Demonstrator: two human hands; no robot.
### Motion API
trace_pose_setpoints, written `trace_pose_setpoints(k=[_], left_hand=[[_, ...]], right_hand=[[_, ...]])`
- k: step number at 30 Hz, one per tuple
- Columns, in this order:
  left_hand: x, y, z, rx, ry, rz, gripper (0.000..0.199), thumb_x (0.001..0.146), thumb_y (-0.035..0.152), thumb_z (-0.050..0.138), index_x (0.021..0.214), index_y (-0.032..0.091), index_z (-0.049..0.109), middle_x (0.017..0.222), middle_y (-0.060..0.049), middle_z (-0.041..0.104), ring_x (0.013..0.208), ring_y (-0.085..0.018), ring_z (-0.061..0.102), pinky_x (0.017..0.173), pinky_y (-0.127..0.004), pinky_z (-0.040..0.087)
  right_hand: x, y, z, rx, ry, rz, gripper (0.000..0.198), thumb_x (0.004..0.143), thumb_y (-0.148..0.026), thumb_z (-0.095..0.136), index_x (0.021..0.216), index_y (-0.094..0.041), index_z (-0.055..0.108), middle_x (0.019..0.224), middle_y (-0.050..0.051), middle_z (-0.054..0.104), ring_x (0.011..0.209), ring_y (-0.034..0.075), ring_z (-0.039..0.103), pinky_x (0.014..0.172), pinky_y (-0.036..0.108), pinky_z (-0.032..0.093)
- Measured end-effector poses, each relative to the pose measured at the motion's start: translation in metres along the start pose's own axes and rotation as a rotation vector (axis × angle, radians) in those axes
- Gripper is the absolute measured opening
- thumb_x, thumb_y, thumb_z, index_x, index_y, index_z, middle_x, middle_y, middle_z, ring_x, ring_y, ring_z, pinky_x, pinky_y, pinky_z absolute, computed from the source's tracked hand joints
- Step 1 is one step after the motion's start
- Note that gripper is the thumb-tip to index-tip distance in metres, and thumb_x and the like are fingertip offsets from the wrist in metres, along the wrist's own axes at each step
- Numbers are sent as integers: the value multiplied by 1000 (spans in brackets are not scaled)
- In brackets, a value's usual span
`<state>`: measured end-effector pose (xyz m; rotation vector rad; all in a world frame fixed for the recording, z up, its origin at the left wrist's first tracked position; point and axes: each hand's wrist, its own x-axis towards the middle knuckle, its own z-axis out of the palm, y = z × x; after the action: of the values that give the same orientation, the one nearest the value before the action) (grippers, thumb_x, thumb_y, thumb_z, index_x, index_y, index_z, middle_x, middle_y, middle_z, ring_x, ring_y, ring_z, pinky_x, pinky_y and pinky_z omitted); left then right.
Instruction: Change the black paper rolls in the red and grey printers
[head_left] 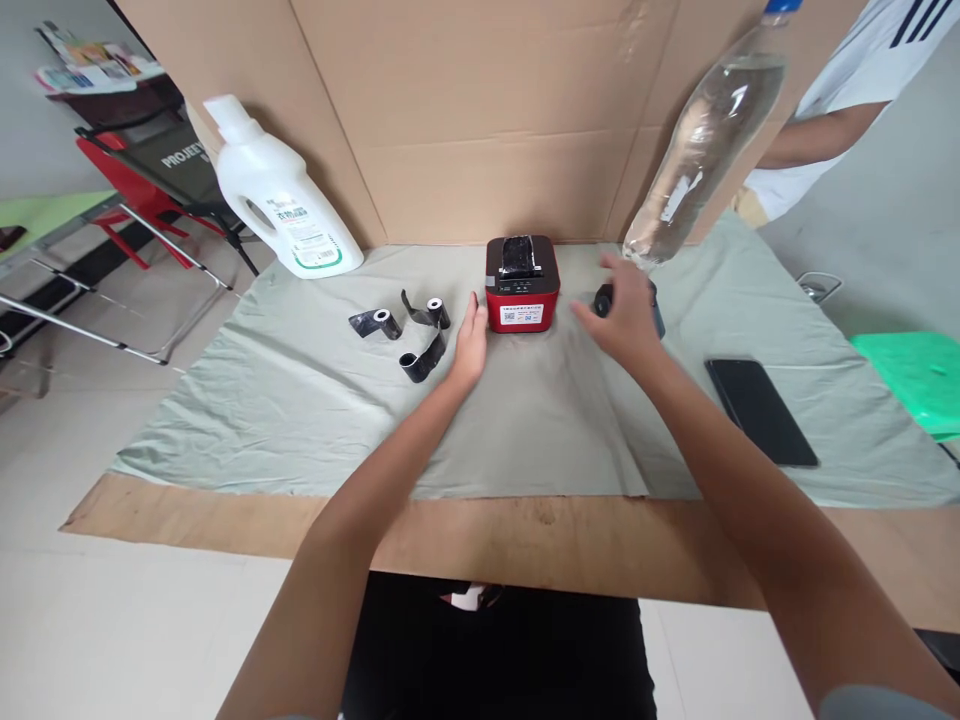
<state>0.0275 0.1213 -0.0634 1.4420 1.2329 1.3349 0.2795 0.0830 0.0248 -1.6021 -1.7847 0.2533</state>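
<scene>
**A:** Head view, straight down the forearms. Small red label printer (522, 283) sits mid-cloth, dead ahead of both hands, its black roll bay facing up and its labelled front toward the person.

**B:** Which hand is closer?

**A:** Left hand (471, 343). Flat, fingers together, its edge against the printer's left side. Right hand (626, 315) is off to the printer's right, a clear gap between, fingers loosely curled over a black roll (604, 300); whether it actually grips it, I cannot tell.

**B:** Loose stock?

**A:** Three black rolls (409, 333) with trailing tails, just left of the left hand.

**B:** Surface?

**A:** Pale green cloth (247, 400) over brown cardboard (225, 520), more cardboard standing behind. White detergent jug (281, 205) back left, clear plastic bottle (701, 140) back right, dark phone (759, 410) flat on the right. Another person's arm (817, 135) shows far right, well apart.
</scene>
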Motion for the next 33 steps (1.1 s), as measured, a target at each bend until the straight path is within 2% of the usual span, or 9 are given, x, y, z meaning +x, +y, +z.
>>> trace_pose_setpoints(k=[2,3,5,8,13,16,20,24,33], left_hand=[[-27,2,-8,31,0,-3,67,105,59,46,164,31,33,177,-3,23,166,-21,17,138,-43,13],[-38,4,-11,47,-5,-19,69,104,58,49,164,30,33,177,-4,24,166,-22,18,138,-44,13],[-53,6,-13,67,-21,-42,70,103,55,54,164,28,33,176,-7,27,165,-25,20,137,-46,15],[-60,9,-12,85,-36,-44,70,101,48,59,163,25,36,174,-10,31,164,-26,25,137,-48,15],[-70,12,-12,133,-79,12,71,95,41,68,159,24,42,171,-13,37,162,-29,31,137,-50,19],[-91,16,-17,183,-124,63,67,94,39,68,156,25,47,167,-12,45,158,-30,39,135,-51,26],[-123,24,-24,283,-245,104,64,96,38,63,157,26,48,160,-12,54,149,-31,52,127,-56,38],[-136,34,-25,364,-338,184,60,98,35,61,156,30,49,155,-9,60,143,-29,58,128,-57,36],[-134,41,-24,473,-363,175,49,97,30,63,146,31,62,152,-7,62,142,-30,60,128,-60,33]], right_hand=[[-21,14,-17,-220,140,108,90,82,-49,68,159,-15,37,155,27,46,141,47,40,114,67,30],[-29,22,-22,-300,137,177,97,79,-50,71,160,-11,35,155,31,44,141,50,39,113,69,27],[-38,40,-23,-377,75,335,109,75,-51,76,161,-5,29,151,35,46,136,52,43,112,70,26],[-36,56,-10,-362,-23,428,117,75,-54,75,165,-5,19,146,33,51,133,48,49,111,66,30],[-25,47,11,-368,68,440,109,75,-55,73,160,-4,27,142,32,52,131,47,49,109,64,32],[-43,28,13,-358,138,398,101,76,-53,71,156,-4,34,137,30,52,128,46,49,108,62,34],[-98,-11,15,-277,58,197,101,75,-62,71,157,-14,35,131,23,54,125,44,51,108,61,37],[-143,-45,24,-216,-26,117,105,75,-64,73,159,-14,34,126,22,56,123,44,53,105,59,41],[-159,-62,37,-220,-118,134,111,74,-72,74,157,-10,35,134,28,55,128,46,52,107,61,40]])
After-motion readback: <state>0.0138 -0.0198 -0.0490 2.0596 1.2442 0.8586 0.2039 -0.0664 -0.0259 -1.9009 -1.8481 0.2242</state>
